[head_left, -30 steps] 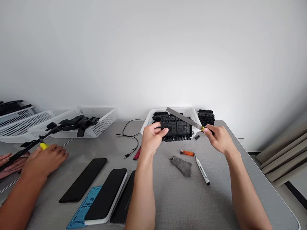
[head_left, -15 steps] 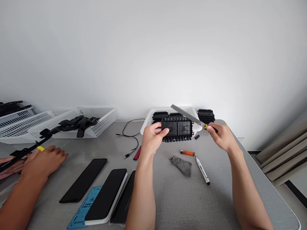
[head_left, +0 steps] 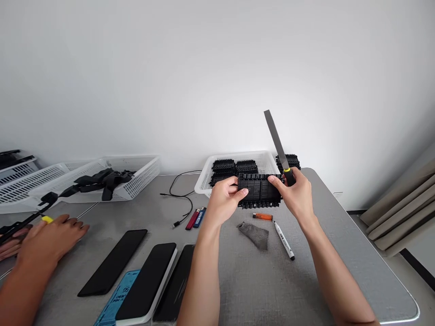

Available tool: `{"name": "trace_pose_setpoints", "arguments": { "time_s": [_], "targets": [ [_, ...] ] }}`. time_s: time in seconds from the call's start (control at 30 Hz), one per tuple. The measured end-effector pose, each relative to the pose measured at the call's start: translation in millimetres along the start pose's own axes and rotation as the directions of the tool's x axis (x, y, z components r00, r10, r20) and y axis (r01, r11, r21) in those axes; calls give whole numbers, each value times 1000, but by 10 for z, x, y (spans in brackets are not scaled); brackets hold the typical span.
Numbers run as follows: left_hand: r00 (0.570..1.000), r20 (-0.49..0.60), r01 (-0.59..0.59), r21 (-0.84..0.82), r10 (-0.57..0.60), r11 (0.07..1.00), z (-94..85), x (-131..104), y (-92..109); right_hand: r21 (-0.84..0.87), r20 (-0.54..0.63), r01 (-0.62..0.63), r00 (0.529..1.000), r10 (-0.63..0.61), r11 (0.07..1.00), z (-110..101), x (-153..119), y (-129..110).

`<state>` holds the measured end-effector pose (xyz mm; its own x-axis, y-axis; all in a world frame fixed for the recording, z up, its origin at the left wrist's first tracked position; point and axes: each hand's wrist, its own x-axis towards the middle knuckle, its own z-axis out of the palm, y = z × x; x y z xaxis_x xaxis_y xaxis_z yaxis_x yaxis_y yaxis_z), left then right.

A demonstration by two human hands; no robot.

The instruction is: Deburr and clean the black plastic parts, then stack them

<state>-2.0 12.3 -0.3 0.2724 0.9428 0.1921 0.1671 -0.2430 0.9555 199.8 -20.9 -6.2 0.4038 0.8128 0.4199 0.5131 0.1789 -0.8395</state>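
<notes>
A black ribbed plastic part point(head_left: 254, 190) with toothed long edges is held up above the table. My left hand point(head_left: 226, 197) grips its left end, thumb on the front face. My right hand point(head_left: 297, 192) is closed around the black and yellow handle of a flat metal file point(head_left: 276, 138), whose blade points up. The right thumb also presses on the part's upper right. Behind it, a white basket point(head_left: 202, 174) holds several similar black parts point(head_left: 223, 165), and more stand at the basket's right point(head_left: 292, 161).
On the table lie an orange lighter point(head_left: 263, 217), a grey cloth point(head_left: 254, 235), a white marker point(head_left: 284, 241), a black cable point(head_left: 175, 194) and phones point(head_left: 147, 280). At left, another person's hand point(head_left: 50, 240) holds a yellow-handled tool near a long black part beside white baskets point(head_left: 146, 174).
My right hand has moved left onto the black part, and the file has swung from slanting across it to nearly upright. The part has shifted slightly right and down.
</notes>
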Motion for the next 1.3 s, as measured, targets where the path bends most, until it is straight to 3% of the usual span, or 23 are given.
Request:
{"name": "trace_pose_setpoints", "arguments": {
  "time_s": [0.17,0.37,0.57,0.67,0.73,0.83,0.93,1.13,1.2,1.3],
  "targets": [
    [999,-33,27,-42,-28,999,-41,18,-20,190,181,-24,984,-11,981,-99,110,152],
    [993,-64,87,-171,-99,981,-11,30,22,298,240,-56,971,-18,953,-50,94,190],
    [982,-132,87,-333,-137,939,10,40,15,512,409,-256,912,30,820,14,65,129],
    [985,-113,99,-242,-129,965,19,38,-7,606,409,-336,909,80,721,54,66,134],
    [994,-63,87,-109,-94,990,34,41,-28,640,356,-325,929,106,696,79,74,153],
    [999,25,21,29,-21,999,64,51,-57,648,262,-267,958,121,713,100,86,181],
    [999,34,-32,69,30,997,93,55,-62,623,212,-211,972,96,754,97,82,186],
    [994,86,-72,-16,73,997,147,53,-73,478,278,-129,960,-11,869,113,21,139],
    [996,39,-80,-14,81,997,159,69,-106,410,268,-82,963,-34,908,130,-3,129],
    [992,-97,-81,46,85,996,151,104,-165,262,150,3,988,-44,965,128,-33,121]
  ]
}}
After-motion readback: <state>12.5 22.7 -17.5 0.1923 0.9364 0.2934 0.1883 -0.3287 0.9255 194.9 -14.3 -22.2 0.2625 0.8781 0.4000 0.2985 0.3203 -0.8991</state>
